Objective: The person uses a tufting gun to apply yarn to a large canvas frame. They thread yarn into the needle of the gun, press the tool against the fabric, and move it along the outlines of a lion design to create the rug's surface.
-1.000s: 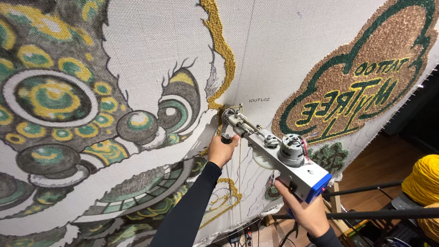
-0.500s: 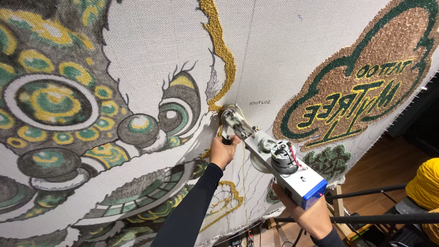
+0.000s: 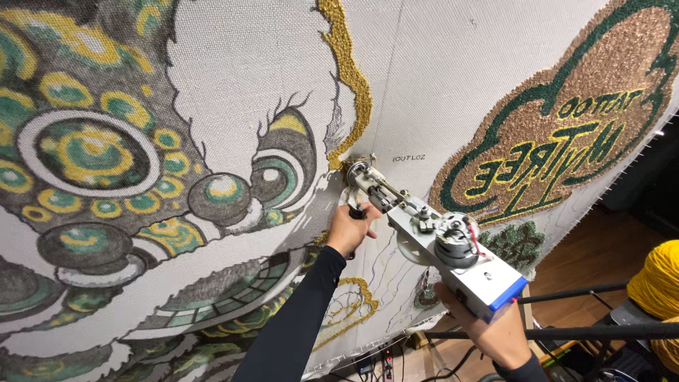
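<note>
1. The left hand [image 3: 351, 230] is closing fully around the front grip under the nose of the tufting gun [image 3: 431, 237], its fingers wrapping the handle just beside the cloth.
2. The right hand [image 3: 488, 329] is gripping the rear handle below the gun's blue-edged back end; its fingers are mostly hidden behind the body, so how tightly they are curling cannot be told.
3. The gun is lying tilted, its needle tip pressing into the stretched backing cloth [image 3: 438, 85] at the lower end of a yellow tufted line [image 3: 348, 85].
4. The step in hand looks like tufting along that yellow outline; the next move is calling for steady pressure against the cloth and both hands guiding the nose along the drawn line.
5. Farther out, a finished brown and green emblem [image 3: 566, 134] is sitting to the right, and a yellow yarn cone [image 3: 654, 279] is standing at the edge.
</note>
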